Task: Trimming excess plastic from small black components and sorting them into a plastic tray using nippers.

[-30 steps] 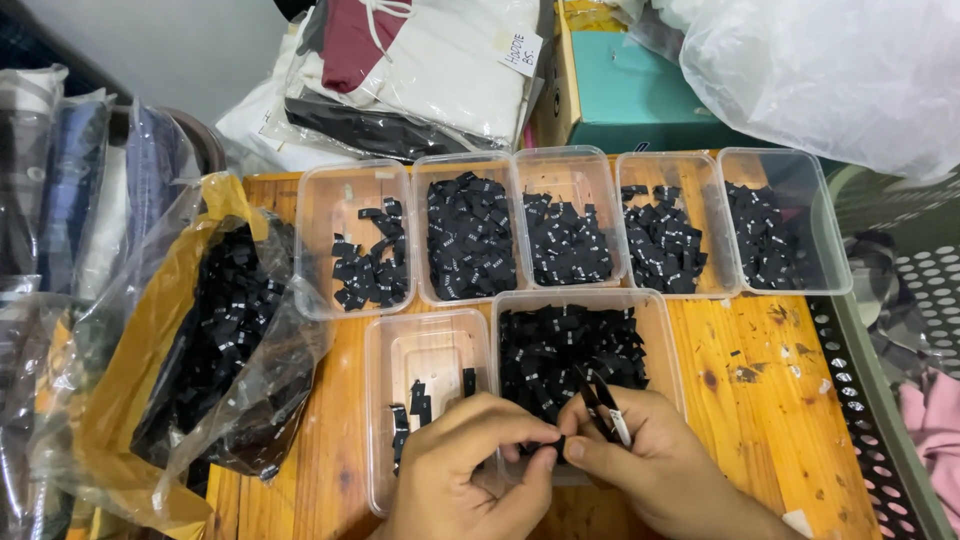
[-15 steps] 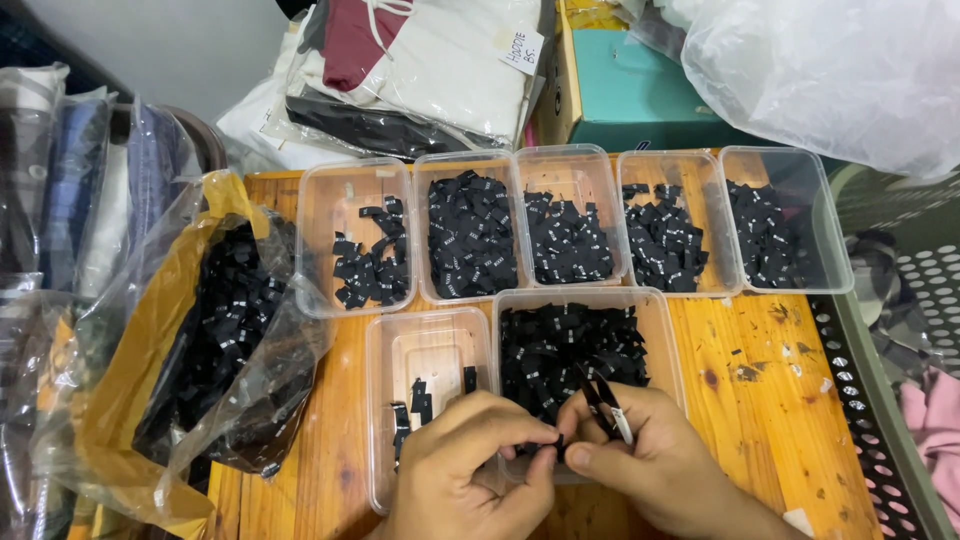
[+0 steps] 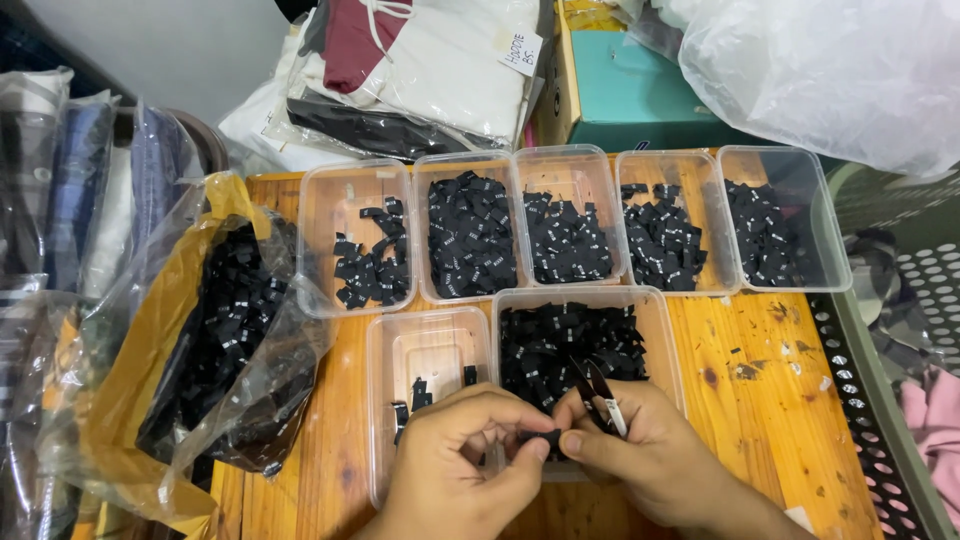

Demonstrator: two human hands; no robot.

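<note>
Black fabric label (image 3: 542, 437) sits pinched between our left hand (image 3: 465, 455) and right hand (image 3: 640, 450), just in front of the large tub of labels (image 3: 670, 330). Head view: both thumbs and forefingers close on it, long axis running hand to hand. Our right hand also grips small snips (image 3: 598, 392), blades pointing toward the tub.

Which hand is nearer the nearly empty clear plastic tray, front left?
Left. The left hand overlaps that nearly empty clear plastic tray; the right hand sits further right, over the fuller front tray, holding black snips.
</note>
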